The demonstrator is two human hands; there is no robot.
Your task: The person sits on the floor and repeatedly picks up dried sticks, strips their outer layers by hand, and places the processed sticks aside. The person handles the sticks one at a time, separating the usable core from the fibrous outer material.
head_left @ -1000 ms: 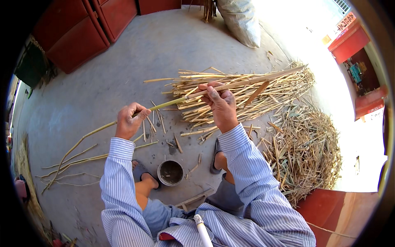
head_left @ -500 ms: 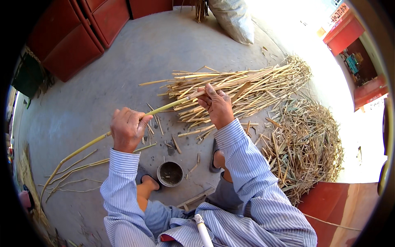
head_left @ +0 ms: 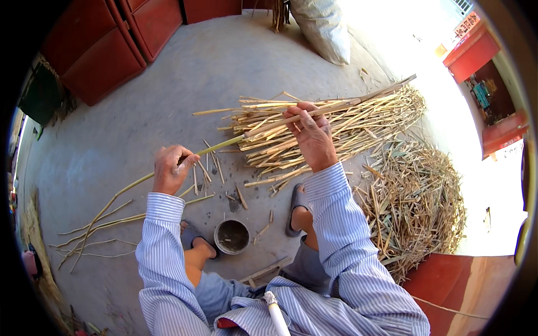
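A long green-yellow stalk (head_left: 220, 145) runs slantwise between my hands. My left hand (head_left: 171, 169) is closed around its green length, and the thin tail bends down toward the floor at the left. Farther right, my right hand (head_left: 312, 134) pinches the same stalk between thumb and fingers, where it is tan and dry-looking. A brown, sheath-like length (head_left: 386, 89) reaches past that hand to the upper right. Beneath it lies a spread bundle of dry stalks (head_left: 269, 159), butt ends pointing left.
A heap of dry leaf scraps (head_left: 417, 201) lies to the right. A small dark bowl (head_left: 247, 245) stands between my feet. Several thin stalks (head_left: 106, 225) lie on the floor at left. Red armchairs (head_left: 95, 56) and a white sack (head_left: 325, 33) stand at the back.
My right hand has moved a little right and up. The brown length now sticks out beyond it. The stalk's bent tail at the left has shifted up and right.
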